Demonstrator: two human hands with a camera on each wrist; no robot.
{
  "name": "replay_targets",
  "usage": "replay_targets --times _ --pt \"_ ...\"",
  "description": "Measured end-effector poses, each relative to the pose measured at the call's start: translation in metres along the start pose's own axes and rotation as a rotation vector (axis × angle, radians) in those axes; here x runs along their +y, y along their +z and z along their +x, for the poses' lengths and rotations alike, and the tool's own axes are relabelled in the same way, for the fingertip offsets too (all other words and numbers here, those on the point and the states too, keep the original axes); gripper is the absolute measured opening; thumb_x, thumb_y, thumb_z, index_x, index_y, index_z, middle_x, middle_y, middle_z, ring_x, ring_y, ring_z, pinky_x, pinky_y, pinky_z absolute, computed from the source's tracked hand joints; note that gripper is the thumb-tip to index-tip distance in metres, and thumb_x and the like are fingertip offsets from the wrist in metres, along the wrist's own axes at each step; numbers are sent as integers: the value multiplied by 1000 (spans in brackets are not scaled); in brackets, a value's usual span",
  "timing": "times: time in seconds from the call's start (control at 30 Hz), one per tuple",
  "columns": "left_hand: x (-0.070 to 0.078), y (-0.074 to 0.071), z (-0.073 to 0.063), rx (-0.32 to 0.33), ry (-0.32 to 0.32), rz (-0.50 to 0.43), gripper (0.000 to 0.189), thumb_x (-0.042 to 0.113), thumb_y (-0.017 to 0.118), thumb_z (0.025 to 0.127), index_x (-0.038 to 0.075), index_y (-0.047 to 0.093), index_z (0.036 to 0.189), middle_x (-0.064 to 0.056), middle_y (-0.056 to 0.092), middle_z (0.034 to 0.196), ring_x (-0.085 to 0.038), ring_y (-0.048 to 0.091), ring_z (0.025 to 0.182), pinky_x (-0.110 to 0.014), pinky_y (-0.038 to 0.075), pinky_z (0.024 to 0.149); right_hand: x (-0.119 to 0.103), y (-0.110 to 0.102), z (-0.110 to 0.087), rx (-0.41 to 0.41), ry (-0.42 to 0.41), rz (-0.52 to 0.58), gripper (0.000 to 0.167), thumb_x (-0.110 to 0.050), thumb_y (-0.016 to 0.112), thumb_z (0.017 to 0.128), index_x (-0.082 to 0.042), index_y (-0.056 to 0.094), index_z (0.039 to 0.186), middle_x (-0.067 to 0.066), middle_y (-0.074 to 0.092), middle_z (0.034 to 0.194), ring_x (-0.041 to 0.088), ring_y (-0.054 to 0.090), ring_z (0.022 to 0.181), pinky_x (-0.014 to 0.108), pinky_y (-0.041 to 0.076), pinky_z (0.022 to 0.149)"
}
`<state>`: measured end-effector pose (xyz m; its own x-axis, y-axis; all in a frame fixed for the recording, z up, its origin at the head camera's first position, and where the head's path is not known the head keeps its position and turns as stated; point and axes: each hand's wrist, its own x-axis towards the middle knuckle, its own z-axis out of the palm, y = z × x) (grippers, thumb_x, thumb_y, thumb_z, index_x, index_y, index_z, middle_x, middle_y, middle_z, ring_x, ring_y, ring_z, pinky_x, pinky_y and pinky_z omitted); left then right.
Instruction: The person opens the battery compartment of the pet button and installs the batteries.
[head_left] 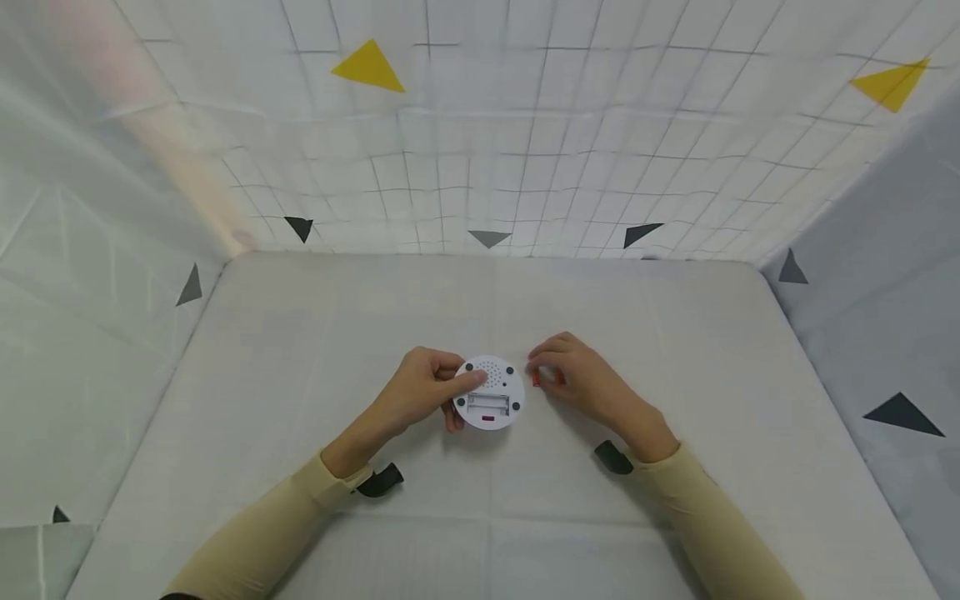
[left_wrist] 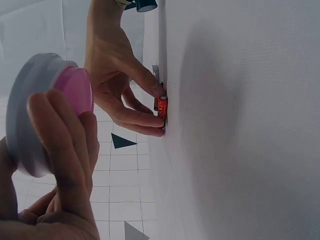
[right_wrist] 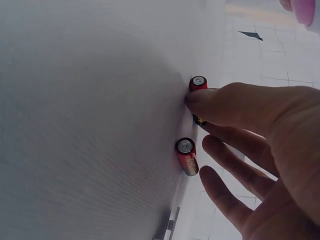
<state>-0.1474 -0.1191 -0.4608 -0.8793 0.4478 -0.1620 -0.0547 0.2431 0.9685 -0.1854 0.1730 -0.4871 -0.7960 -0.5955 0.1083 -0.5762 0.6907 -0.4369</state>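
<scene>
My left hand (head_left: pixel 420 387) grips a round white device (head_left: pixel 512 385), its thumb across the face turned up. That face has speaker holes, dark feet and an uncovered battery compartment (head_left: pixel 488 405) with no battery in it. A pink part (left_wrist: pixel 75 90) shows on the underside in the left wrist view. Right of the device, my right hand (head_left: pixel 581 375) pinches a red battery (right_wrist: pixel 198 82) between thumb and forefinger, down at the table top. A second red battery (right_wrist: pixel 187 157) lies on the table near the other fingers of that hand, which are spread and apart from it.
A white cloth covers the table (head_left: pixel 360 308). White sheeting with a grid and dark and yellow triangles (head_left: pixel 371 67) stands behind and at the sides. Dark wrist-worn pieces (head_left: pixel 381 481) stick out beneath both sleeves.
</scene>
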Motion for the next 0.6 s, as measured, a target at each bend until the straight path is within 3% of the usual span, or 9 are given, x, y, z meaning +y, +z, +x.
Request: replay_targets --times 0.3,0.6 --pt "2 -1 0 -2 -4 9 26 33 77 99 8 78 107 -6 80 84 -30 72 55 -65 60 64 1 3 1 11 -28 11 18 -4 86 86 -14 80 99 2 74 120 19 61 114 33 59 84" --pt "1 0 -1 -8 -7 4 27 33 77 99 8 77 110 -6 80 86 -30 72 56 -66 60 65 3 7 1 21 -50 19 18 -3 87 86 -14 79 98 -1 74 112 18 62 112 34 60 87"
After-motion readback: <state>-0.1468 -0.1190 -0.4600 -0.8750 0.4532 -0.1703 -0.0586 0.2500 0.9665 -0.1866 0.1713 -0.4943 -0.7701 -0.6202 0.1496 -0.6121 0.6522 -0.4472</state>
